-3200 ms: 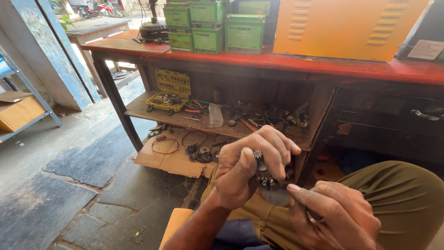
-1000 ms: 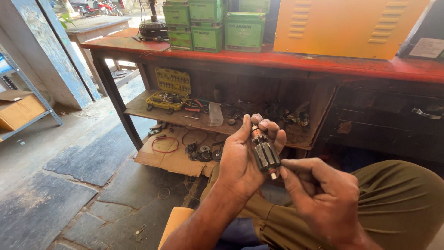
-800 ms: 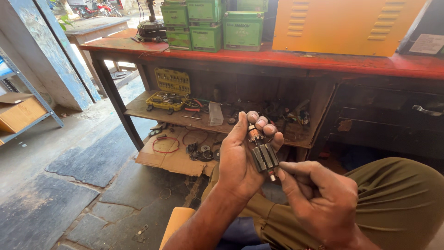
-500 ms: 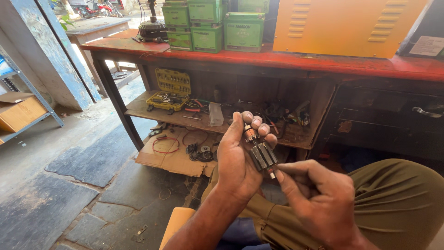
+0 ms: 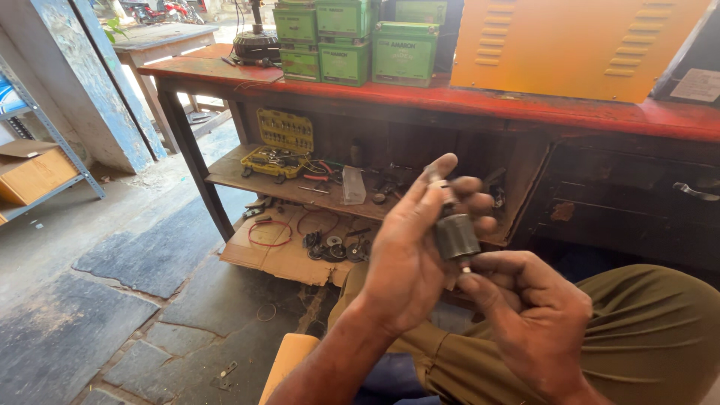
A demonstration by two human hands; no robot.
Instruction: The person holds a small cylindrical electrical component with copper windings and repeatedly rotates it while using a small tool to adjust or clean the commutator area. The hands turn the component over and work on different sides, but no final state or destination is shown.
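Observation:
My left hand (image 5: 409, 251) holds a small dark motor armature (image 5: 454, 232) upright, fingers wrapped around its shaft and grey slotted core. My right hand (image 5: 536, 315) sits just below it, thumb and forefinger pinching the lower shaft end of the armature. Both hands are raised over my lap, above olive-green trousers (image 5: 645, 337).
A red-topped workbench (image 5: 465, 97) stands ahead with green boxes (image 5: 352, 37) and an orange metal casing (image 5: 570, 41). Its lower shelf (image 5: 300, 187) carries a yellow socket set (image 5: 281, 139) and loose tools. Parts lie on cardboard (image 5: 292, 247) on the stone floor. A blue metal rack (image 5: 45, 150) is at left.
My left hand has turned the armature from tilted to more upright and shifted its grip; my right hand's fingertips have closed on the lower shaft end.

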